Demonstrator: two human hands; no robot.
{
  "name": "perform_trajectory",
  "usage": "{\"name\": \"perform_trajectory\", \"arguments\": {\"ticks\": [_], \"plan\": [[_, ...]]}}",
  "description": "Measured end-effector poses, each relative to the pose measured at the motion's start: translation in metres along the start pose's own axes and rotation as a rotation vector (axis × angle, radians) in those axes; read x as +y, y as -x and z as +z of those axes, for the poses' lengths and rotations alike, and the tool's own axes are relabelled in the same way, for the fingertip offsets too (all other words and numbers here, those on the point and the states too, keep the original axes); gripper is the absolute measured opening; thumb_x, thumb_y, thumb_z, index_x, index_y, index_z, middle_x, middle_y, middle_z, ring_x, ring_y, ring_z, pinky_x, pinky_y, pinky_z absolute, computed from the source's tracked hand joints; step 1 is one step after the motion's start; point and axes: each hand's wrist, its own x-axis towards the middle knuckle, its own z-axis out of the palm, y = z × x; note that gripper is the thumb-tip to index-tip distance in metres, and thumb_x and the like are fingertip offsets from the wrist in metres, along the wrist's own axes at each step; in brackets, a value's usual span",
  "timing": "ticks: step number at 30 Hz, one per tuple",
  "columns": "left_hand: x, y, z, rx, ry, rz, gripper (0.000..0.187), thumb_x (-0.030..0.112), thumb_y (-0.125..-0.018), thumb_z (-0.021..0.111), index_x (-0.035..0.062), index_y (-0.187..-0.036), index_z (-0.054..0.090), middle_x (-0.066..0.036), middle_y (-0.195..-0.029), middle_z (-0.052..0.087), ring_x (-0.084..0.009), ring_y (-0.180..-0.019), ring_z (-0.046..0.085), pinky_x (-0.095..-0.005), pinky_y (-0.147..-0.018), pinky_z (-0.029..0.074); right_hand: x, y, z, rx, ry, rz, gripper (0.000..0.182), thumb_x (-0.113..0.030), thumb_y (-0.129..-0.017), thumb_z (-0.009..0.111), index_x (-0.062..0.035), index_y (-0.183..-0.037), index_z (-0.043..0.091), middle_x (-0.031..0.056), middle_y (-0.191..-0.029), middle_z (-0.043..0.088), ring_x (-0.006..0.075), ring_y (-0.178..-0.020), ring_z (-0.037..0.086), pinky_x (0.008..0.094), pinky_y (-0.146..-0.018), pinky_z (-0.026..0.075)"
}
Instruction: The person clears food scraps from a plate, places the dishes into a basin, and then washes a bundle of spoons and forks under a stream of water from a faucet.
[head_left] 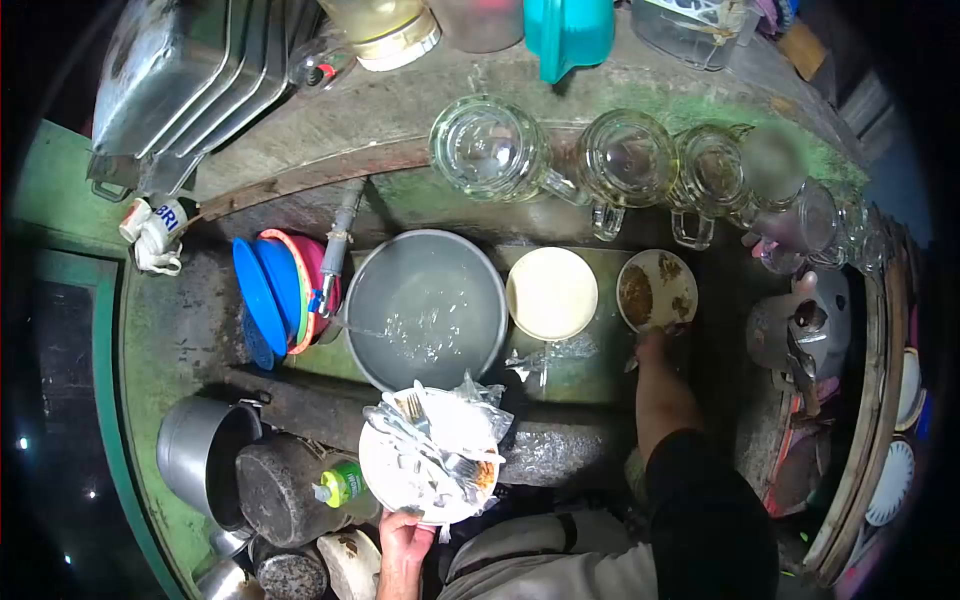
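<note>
My left hand point(405, 538) grips the near edge of a white plate point(375, 455) piled with forks, spoons, clear plastic and orange food scraps. My right hand point(655, 340) reaches out to a round white dish point(680, 268) with brown food residue and holds or touches its near rim; its fingers are partly hidden. Left of that dish stands a cream-coloured round container point(552, 293). Water runs from a tap point(322, 300) into a large grey basin point(425, 300) full of water.
Glass mugs point(628, 158) line the ledge beyond the sink. Blue and pink plastic basins point(262, 290) lean at the left. Metal pots point(205, 450) and a green bottle point(343, 484) are at the lower left. A grey pot point(780, 325) sits at the right.
</note>
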Motion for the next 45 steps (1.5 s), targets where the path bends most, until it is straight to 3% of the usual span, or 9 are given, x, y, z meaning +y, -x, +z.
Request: {"name": "perform_trajectory", "arguments": {"ticks": [2, 11, 15, 20, 25, 31, 37, 41, 45], "plan": [[-0.001, 0.008, -0.004, 0.032, -0.033, 0.0, 0.078, -0.005, -0.054, 0.053, 0.0045, -0.13, 0.044, -0.014, -0.123, 0.056, -0.0345, -0.115, 0.053, -0.0516, -0.098, 0.044, 0.049, -0.081, -0.009, 0.091, -0.778, 0.436, 0.031, -0.025, -0.089, 0.052, -0.0017, -0.108, 0.059, 0.0179, -0.124, 0.052, 0.0319, -0.119, 0.046, 0.0446, -0.1, 0.035], [0.0, -0.005, 0.019, -0.046, -0.009, -0.012, 0.082, -0.005, -0.053, 0.052, 0.0034, -0.133, 0.04, -0.013, -0.127, 0.053, -0.0329, -0.118, 0.051, -0.0507, -0.101, 0.041, -0.007, 0.077, 0.015, -0.314, 0.361, -0.058, 0.021, -0.015, -0.079, 0.054, -0.0001, -0.093, 0.06, 0.0116, -0.081, 0.059, 0.0262, -0.068, 0.055, 0.0401, -0.06, 0.044], [-0.003, -0.011, 0.019, -0.072, -0.011, -0.026, 0.077, -0.007, -0.057, 0.053, 0.004, -0.132, 0.043, -0.014, -0.127, 0.053, -0.0344, -0.118, 0.051, -0.0524, -0.097, 0.044, 0.038, 0.051, 0.095, 0.007, 0.62, -1.06, 0.019, -0.014, -0.075, 0.056, -0.0008, -0.088, 0.061, 0.0106, -0.069, 0.062, 0.0252, -0.052, 0.058, 0.0377, -0.048, 0.047], [-0.007, -0.014, 0.026, -0.049, 0.014, 0.004, 0.075, -0.008, -0.056, 0.053, 0.0026, -0.13, 0.044, -0.014, -0.123, 0.056, -0.0328, -0.114, 0.054, -0.0485, -0.096, 0.046, 0.053, 0.018, 0.135, -0.061, 0.901, -0.434, 0.029, -0.022, -0.067, 0.063, -0.0028, -0.088, 0.067, 0.0161, -0.077, 0.067, 0.0294, -0.073, 0.067, 0.0391, -0.063, 0.052], [-0.012, -0.024, 0.03, -0.109, -0.015, 0.001, 0.073, -0.008, -0.057, 0.052, 0.0031, -0.129, 0.044, -0.014, -0.122, 0.056, -0.032, -0.113, 0.055, -0.0487, -0.095, 0.047, 0.008, 0.015, 0.077, -0.068, 1.018, -0.736, 0.04, -0.023, -0.071, 0.061, 0.0034, -0.101, 0.064, 0.0234, -0.098, 0.066, 0.0343, -0.091, 0.066, 0.0403, -0.072, 0.052], [-0.033, -0.047, 0.043, -0.133, -0.077, -0.043, 0.078, -0.01, -0.06, 0.048, 0.008, -0.136, 0.038, -0.013, -0.127, 0.052, -0.0316, -0.115, 0.053, -0.048, -0.096, 0.047, -0.098, 0.115, 0.011, -0.033, 0.738, -0.562, 0.036, -0.024, -0.078, 0.067, 0.0039, -0.1, 0.064, 0.0188, -0.091, 0.067, 0.0289, -0.083, 0.065, 0.0374, -0.071, 0.05], [-0.05, -0.069, 0.088, -0.158, -0.092, -0.13, 0.085, -0.018, -0.063, 0.039, 0.0224, -0.137, 0.037, -0.01, -0.124, 0.051, -0.0254, -0.109, 0.056, -0.0345, -0.075, 0.054, -0.173, 0.294, -0.011, -0.885, 0.559, -0.644, 0.028, -0.031, -0.081, 0.069, -0.0028, -0.081, 0.065, 0.0024, -0.068, 0.061, 0.0123, -0.06, 0.056, 0.0321, -0.055, 0.045], [-0.072, -0.086, 0.105, -0.32, -0.134, -0.114, 0.086, -0.015, -0.062, 0.039, 0.0216, -0.14, 0.032, -0.012, -0.13, 0.047, -0.0288, -0.114, 0.054, -0.0414, -0.084, 0.054, -0.154, 0.415, -0.018, -0.777, 1.303, -0.817, 0.042, -0.04, -0.078, 0.069, -0.0007, -0.094, 0.066, 0.0154, -0.08, 0.067, 0.0273, -0.075, 0.066, 0.0365, -0.071, 0.05], [-0.09, -0.093, 0.116, -0.315, -0.151, -0.17, 0.086, -0.016, -0.063, 0.039, 0.0249, -0.138, 0.032, -0.011, -0.127, 0.048, -0.0271, -0.11, 0.056, -0.0418, -0.077, 0.056, -0.088, 0.411, -0.002, -0.52, 1.336, -1.019, 0.075, -0.053, -0.069, 0.073, 0.0055, -0.113, 0.055, 0.0271, -0.108, 0.06, 0.0391, -0.105, 0.058, 0.0426, -0.091, 0.047]]}}
